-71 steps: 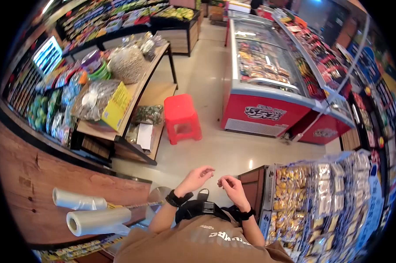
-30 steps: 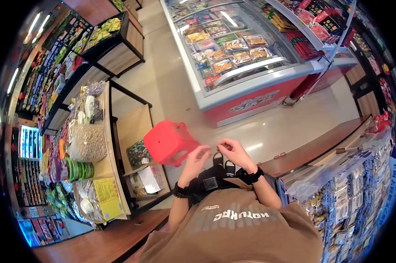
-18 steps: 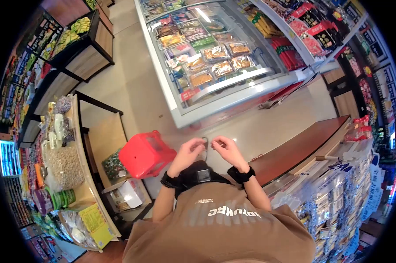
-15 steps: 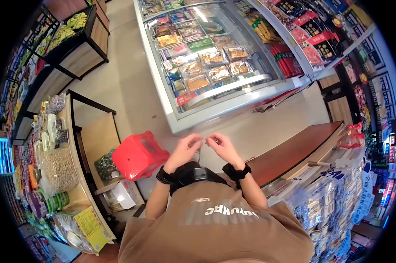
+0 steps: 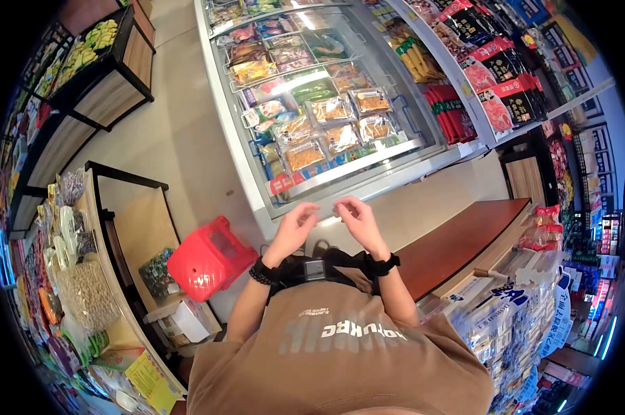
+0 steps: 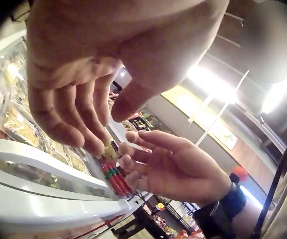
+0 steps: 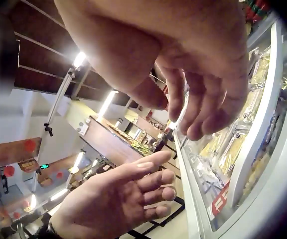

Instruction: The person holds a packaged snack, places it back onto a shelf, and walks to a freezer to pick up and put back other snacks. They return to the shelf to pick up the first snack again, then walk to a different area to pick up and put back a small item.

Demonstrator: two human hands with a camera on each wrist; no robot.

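While a white-rimmed, glass-topped freezer (image 5: 231, 131) fills the upper middle of the head view, a wooden desk (image 5: 134, 332) runs along the left, loaded with bulging clear bags (image 5: 87, 294). On the right, a big display of packaged snacks (image 5: 517, 332) stands beside a long red-brown ledge (image 5: 454, 242). A lettered brown shirt (image 5: 340, 366), worn by the person, takes up the bottom. Between the desk and the freezer sits a red plastic stool (image 5: 209, 266).

Next in size come the two hands: the left hand (image 5: 295, 227) and the right hand (image 5: 357, 221) are raised side by side near the freezer's near end, a gap between them, their fingers loosely bent and slightly spread. Under the freezer's glass, clear packets (image 5: 340, 138) of orange-brown food lie in rows beyond a pale handle (image 5: 359, 169). Smallest is a dark square piece (image 5: 314, 268) at the waist.
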